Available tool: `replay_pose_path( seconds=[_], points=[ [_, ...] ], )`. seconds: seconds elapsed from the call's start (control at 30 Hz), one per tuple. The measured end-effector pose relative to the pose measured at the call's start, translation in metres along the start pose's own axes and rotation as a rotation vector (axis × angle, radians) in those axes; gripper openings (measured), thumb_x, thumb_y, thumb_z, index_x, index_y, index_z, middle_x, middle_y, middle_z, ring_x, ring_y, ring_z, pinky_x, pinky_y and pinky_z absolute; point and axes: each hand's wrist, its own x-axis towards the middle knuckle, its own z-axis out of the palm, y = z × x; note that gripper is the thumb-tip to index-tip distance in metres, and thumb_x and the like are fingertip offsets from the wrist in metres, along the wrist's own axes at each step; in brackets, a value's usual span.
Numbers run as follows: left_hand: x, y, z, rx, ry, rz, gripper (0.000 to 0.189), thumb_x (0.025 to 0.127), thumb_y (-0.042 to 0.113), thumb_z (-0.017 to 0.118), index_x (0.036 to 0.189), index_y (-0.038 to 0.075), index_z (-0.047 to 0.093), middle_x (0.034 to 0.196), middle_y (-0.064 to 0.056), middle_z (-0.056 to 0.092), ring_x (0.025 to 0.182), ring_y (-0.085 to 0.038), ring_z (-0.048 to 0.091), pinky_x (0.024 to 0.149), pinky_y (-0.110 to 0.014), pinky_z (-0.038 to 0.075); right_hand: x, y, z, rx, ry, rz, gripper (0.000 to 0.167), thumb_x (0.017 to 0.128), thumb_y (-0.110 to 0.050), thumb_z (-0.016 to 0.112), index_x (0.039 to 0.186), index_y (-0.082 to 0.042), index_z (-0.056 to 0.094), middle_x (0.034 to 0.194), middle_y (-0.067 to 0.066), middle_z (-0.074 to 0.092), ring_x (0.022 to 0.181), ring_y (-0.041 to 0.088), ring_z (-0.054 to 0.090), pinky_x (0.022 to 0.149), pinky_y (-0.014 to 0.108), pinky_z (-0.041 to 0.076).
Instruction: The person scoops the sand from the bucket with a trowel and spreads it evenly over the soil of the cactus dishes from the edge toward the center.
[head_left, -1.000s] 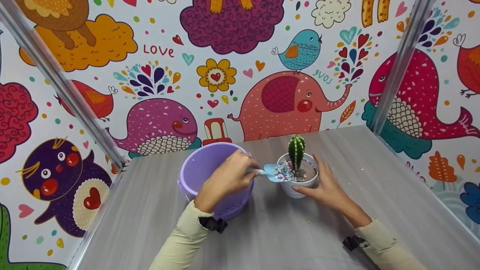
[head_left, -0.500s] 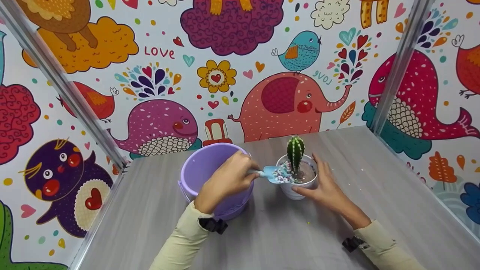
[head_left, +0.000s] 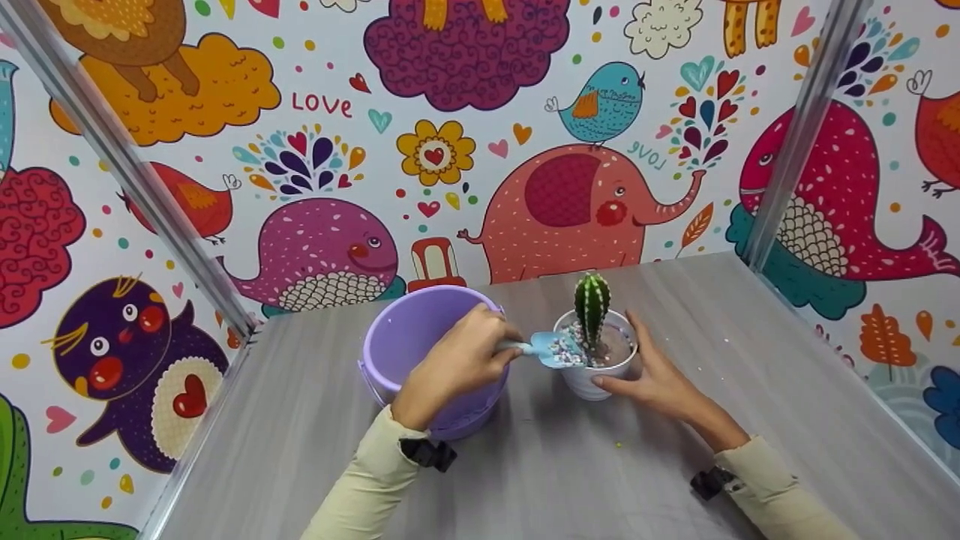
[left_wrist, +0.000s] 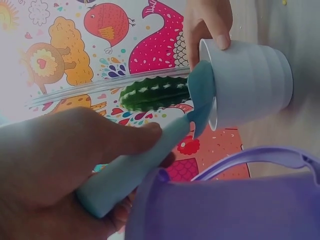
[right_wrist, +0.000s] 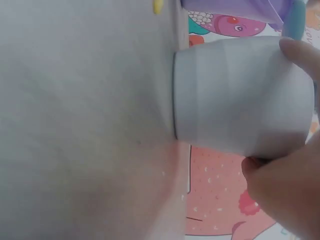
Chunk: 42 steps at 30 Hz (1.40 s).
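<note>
My left hand [head_left: 463,352] grips the handle of a light blue toy shovel [left_wrist: 145,160] above the right rim of a purple bucket [head_left: 390,330]. The shovel's blade lies over the left rim of a white ribbed pot [right_wrist: 235,95], bearing small multicoloured pebbles [head_left: 564,352]. A green cactus [head_left: 592,304] stands upright in the pot, with pebbles on its left side and bare brownish filling on its right. Around the pot's right side curls my right hand [head_left: 652,375], thumb at the front near the rim and fingers behind.
The bucket, its handle [left_wrist: 265,155] lowered, stands left of the pot on a grey wood-grain table [head_left: 555,472]. A tiny yellow bit [right_wrist: 158,6] lies in front of the pot. Cartoon-printed walls [head_left: 330,150] with metal posts close off the back and sides.
The shovel blade carries fewer pebbles than a second ago, and more lie at the pot's left side. Both hands keep nearly the same place.
</note>
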Motion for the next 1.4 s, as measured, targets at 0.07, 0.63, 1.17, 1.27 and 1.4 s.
replay_pose_path(
  seconds=[0.07,0.63,1.17,1.27,1.4],
  points=[
    [0.000,0.001,0.000,-0.004,-0.005,-0.007,0.014,0.101,0.015,0.077,0.110,0.009,0.086,0.101,-0.004,0.082,0.100,-0.023,0.063,0.095,-0.040,0.053,-0.001,-0.003,0.003,-0.019,0.026,0.012,0.133,0.081,-0.052,0.093,0.175,-0.021,0.002,0.180,0.017,0.015,0.166,0.047,0.017,0.123,0.080,0.020],
    [0.006,0.009,-0.004,0.005,-0.043,-0.015,0.018,0.099,0.018,0.080,0.114,0.009,0.086,0.104,-0.004,0.083,0.098,-0.019,0.064,0.094,-0.036,0.055,-0.010,-0.015,0.015,-0.128,0.065,-0.014,0.132,0.083,-0.057,0.089,0.174,-0.017,0.002,0.177,0.021,0.017,0.163,0.046,0.022,0.122,0.078,0.027],
    [0.007,0.007,-0.001,-0.002,-0.064,0.004,0.017,0.102,0.021,0.076,0.112,0.011,0.086,0.103,-0.003,0.082,0.098,-0.019,0.065,0.093,-0.037,0.055,-0.008,-0.014,0.017,-0.124,0.094,-0.018,0.130,0.081,-0.056,0.092,0.173,-0.016,0.011,0.172,0.022,0.025,0.160,0.045,0.028,0.122,0.076,0.031],
    [0.006,0.006,-0.001,0.012,-0.049,0.035,0.016,0.101,0.020,0.077,0.111,0.010,0.086,0.102,-0.002,0.083,0.098,-0.020,0.065,0.092,-0.036,0.055,-0.008,-0.014,0.018,-0.124,0.097,-0.018,0.129,0.081,-0.054,0.093,0.173,-0.014,0.012,0.171,0.023,0.026,0.159,0.046,0.030,0.123,0.075,0.031],
    [0.003,0.006,-0.003,0.023,-0.034,0.054,0.015,0.100,0.019,0.079,0.111,0.010,0.086,0.102,-0.002,0.083,0.098,-0.020,0.065,0.092,-0.036,0.054,-0.007,-0.015,0.018,-0.122,0.092,-0.018,0.129,0.080,-0.053,0.093,0.172,-0.013,0.012,0.171,0.023,0.026,0.159,0.047,0.030,0.123,0.075,0.031]
  ],
)
